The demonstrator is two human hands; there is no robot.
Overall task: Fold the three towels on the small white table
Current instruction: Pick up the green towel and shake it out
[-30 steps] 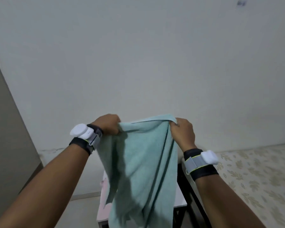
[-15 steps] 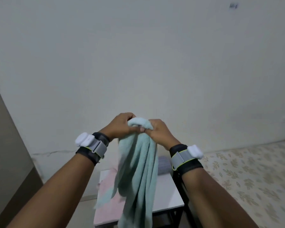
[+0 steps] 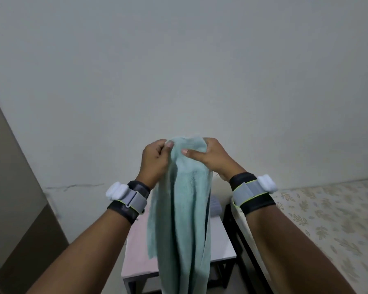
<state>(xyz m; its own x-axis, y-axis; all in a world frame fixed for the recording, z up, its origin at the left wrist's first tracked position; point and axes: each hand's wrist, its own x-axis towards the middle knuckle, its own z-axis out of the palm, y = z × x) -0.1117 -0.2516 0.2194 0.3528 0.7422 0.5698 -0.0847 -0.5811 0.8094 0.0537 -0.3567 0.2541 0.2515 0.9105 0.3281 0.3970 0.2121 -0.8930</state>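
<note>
The green towel [image 3: 185, 200] hung bunched lengthwise in the air above the table [image 3: 222, 247], with its top held up between both hands. The left hand [image 3: 155, 161] gripped the top's left side, fingers curled round the cloth. The right hand [image 3: 211, 159] pinched the right side, thumb pressed across the front. Below, a pink towel [image 3: 137, 251] lay on the table's left part and a grey towel [image 3: 215, 206] at its back. A bed [image 3: 331, 225] stood just right of the table.

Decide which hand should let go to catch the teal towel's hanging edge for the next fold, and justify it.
Probably the left hand: the loose edge of the teal towel hangs straight beneath it, while the right hand, thumb across the front, has the broader grip to hold it alone.
</note>
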